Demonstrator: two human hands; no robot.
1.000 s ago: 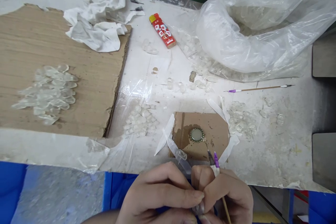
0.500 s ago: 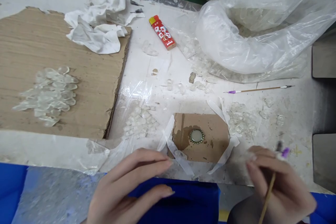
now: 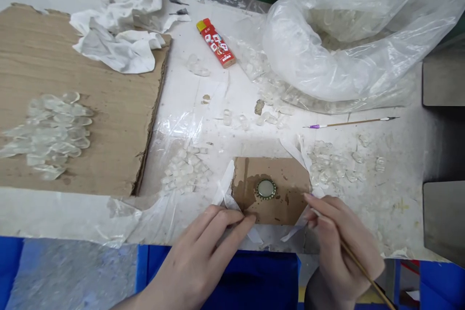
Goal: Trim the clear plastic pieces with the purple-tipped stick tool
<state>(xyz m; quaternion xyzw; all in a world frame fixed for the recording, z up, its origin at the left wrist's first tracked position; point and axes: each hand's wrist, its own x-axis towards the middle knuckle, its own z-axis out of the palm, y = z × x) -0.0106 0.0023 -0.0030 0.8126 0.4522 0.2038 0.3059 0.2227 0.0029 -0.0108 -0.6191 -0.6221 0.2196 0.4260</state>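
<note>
From the head camera I see my left hand (image 3: 203, 256) low at the table's near edge, palm down. Its fingers are stretched out and released, gripping nothing. The fingertips (image 3: 244, 219) rest at the lower left corner of the small cardboard patch (image 3: 286, 177), touching a white strip (image 3: 227, 185) there.

My right hand (image 3: 337, 244) sits at the patch's lower right corner, fingers curled and clenched around a thin wooden stick (image 3: 366, 276). The stick slants away toward the bottom right, and I cannot see its tip. The index finger lies along the patch's right edge.

Between the two hands, near the middle of the patch, a bottle cap (image 3: 266, 188) lies open side up with a pale fill inside. I cannot tell what the fill is.

At the top right, a big clear plastic bag (image 3: 327, 53) slumps on the table with small clear pieces showing dimly inside. Loose heaps of clear pieces lie on the large cardboard sheet (image 3: 119, 121) at left and just left and right of the patch. A red lighter (image 3: 215, 42) lies well beyond them.
</note>
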